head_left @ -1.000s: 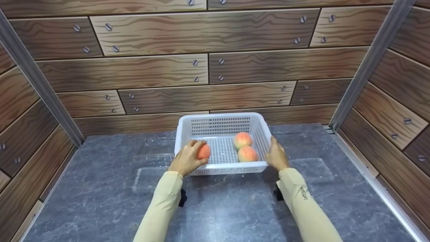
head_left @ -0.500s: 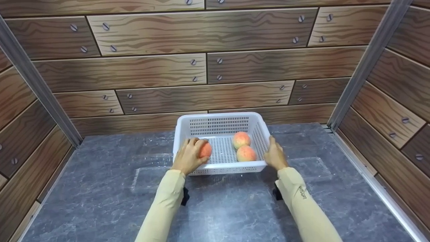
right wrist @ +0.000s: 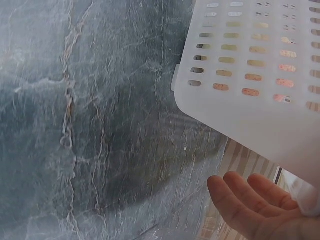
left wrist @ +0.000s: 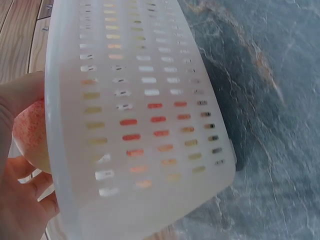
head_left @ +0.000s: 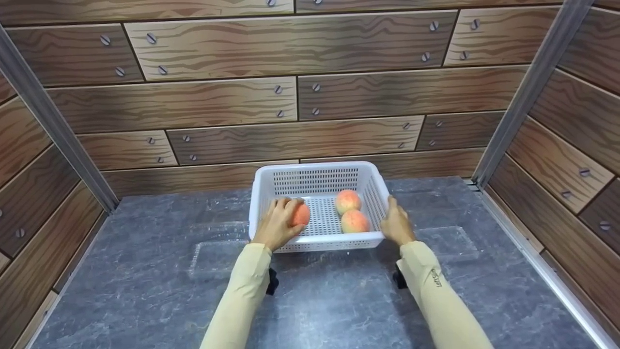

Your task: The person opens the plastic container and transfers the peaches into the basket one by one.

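Note:
A white perforated plastic basket [head_left: 315, 167] stands on the table near the back wall. Inside it on the left is a peach [head_left: 302, 214], which my left hand [head_left: 277, 225] grips with thumb and fingers; the left wrist view shows this peach [left wrist: 30, 135] past the basket's rim. Two more peaches, one farther back [head_left: 348, 201] and one nearer [head_left: 355, 222], sit side by side at the basket's right. My right hand [head_left: 397, 225] touches the basket's right rim, its fingers extended along the outside. In the right wrist view, those fingers [right wrist: 240, 195] look relaxed and spread.
A grey marbled table [head_left: 319, 300] lies under the basket. Wood-patterned walls [head_left: 232, 97] enclose the back and both sides, with metal posts [head_left: 528, 102] at the corners. Clear flat tape-like outlines [head_left: 193, 257] show on the tabletop beside the basket.
My left hand has shifted a little to the right inside the basket, and its peach has moved with it. The right hand and the other two peaches have stayed in place.

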`<state>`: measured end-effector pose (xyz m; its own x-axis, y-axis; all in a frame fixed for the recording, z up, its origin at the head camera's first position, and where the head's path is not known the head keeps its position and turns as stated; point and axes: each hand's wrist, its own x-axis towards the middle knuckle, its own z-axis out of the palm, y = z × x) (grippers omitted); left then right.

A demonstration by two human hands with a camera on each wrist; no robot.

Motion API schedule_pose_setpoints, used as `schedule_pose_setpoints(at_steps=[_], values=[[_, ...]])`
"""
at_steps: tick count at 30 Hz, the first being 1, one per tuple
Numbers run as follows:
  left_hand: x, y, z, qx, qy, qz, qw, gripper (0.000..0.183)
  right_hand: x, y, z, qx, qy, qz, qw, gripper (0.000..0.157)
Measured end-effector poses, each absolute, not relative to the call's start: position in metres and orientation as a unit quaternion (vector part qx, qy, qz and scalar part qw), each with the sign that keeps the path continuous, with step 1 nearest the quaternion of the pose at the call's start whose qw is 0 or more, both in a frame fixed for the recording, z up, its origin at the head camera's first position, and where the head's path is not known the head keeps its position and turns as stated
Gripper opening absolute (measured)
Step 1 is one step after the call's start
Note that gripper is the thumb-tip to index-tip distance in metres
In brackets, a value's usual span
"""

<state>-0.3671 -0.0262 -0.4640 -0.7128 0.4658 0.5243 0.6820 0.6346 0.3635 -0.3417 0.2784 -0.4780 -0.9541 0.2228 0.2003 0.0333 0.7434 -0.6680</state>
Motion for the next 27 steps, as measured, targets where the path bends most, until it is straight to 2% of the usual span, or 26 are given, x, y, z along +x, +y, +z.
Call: schedule_pose_setpoints(at_steps=[8,27], values=[[-0.368,-0.018,-0.464,-0.325,-0.886,-0.282,0.175,0.055,-0.341,0.278,-0.481,-0.036,-0.916,0.363,0.168,0.067],[-0.379,0.003,-0.471,-0.324,-0.888,-0.303,0.119,0.057,-0.341,0.279,-0.477,-0.062,-0.920,0.362,0.134,0.065]])
